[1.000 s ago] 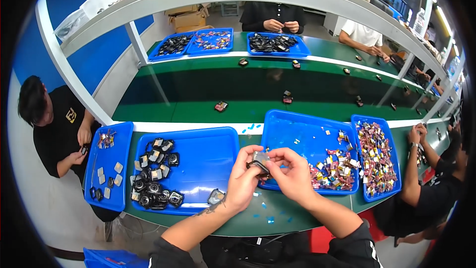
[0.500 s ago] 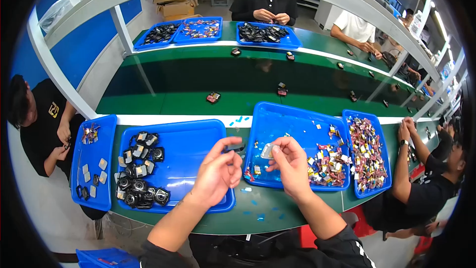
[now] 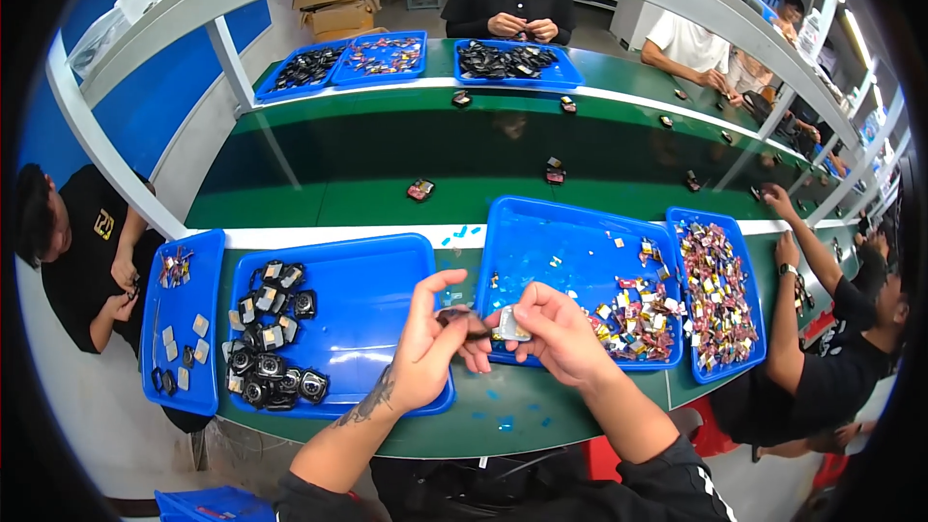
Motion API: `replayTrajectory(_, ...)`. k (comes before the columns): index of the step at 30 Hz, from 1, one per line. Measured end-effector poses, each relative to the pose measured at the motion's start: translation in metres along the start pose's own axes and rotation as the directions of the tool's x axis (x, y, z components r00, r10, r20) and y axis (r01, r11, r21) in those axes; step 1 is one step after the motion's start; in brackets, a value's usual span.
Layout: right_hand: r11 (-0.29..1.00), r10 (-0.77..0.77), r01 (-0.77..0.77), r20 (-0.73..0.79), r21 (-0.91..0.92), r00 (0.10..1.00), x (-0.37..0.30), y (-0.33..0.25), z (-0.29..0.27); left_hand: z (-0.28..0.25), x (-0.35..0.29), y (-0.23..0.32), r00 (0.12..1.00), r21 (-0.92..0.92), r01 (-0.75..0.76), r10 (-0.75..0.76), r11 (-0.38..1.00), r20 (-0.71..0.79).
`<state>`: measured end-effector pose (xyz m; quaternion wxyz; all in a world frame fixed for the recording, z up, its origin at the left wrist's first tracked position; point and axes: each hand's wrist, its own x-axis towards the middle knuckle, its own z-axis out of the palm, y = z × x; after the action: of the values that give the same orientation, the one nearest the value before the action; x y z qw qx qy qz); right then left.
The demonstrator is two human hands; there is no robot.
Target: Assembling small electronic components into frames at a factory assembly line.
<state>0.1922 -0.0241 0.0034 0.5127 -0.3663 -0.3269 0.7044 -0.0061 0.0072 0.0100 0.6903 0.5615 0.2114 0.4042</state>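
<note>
My left hand (image 3: 418, 353) is closed on a small black watch-like case (image 3: 464, 323), pinched between thumb and fingers; the motion smears its details. Close on its right, my right hand (image 3: 561, 333) grips a pale, square, rounded-corner cover (image 3: 510, 325) between thumb and forefinger. The two pieces are nearly together, and I cannot tell if they touch. Both hands are over the gap between two blue trays. In the left one (image 3: 362, 247) lies a pile of black watch-like cases (image 3: 271, 367). Small pink and yellow wired parts (image 3: 643, 314) fill the lower right of the other tray (image 3: 570, 216).
A narrow blue tray (image 3: 215, 329) with pale covers stands far left, another (image 3: 759, 329) heaped with small parts at right. Beyond the white ledge (image 3: 329, 234) runs a green belt (image 3: 338, 150) carrying several small assemblies. Co-workers sit across and on both sides; a frame beam arches overhead.
My hands have come together, the black case dropping lower and the square cover moving left toward it. At right, a co-worker's arm now reaches out over the belt. Belt pieces have shifted slightly right.
</note>
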Motion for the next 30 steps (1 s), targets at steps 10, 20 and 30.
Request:
replayTrajectory(10,0.997,0.009,-0.010,0.010,0.077,1.000,0.010,0.005,-0.016,-0.015,-0.001,0.000,0.874,-0.384,0.194,-0.337,0.903,-0.350)
replayTrajectory(20,0.999,0.045,-0.045,-0.015,0.008,0.999,0.001,0.004,-0.008,-0.011,0.004,-0.006,0.928,-0.377,0.098,-0.221,0.921,-0.299)
replayTrajectory(30,0.521,-0.236,0.321,0.228,-0.791,0.945,-0.003,0.010,0.000,0.008,-0.012,0.003,0.995,0.614,0.101,-0.077,0.783,-0.066)
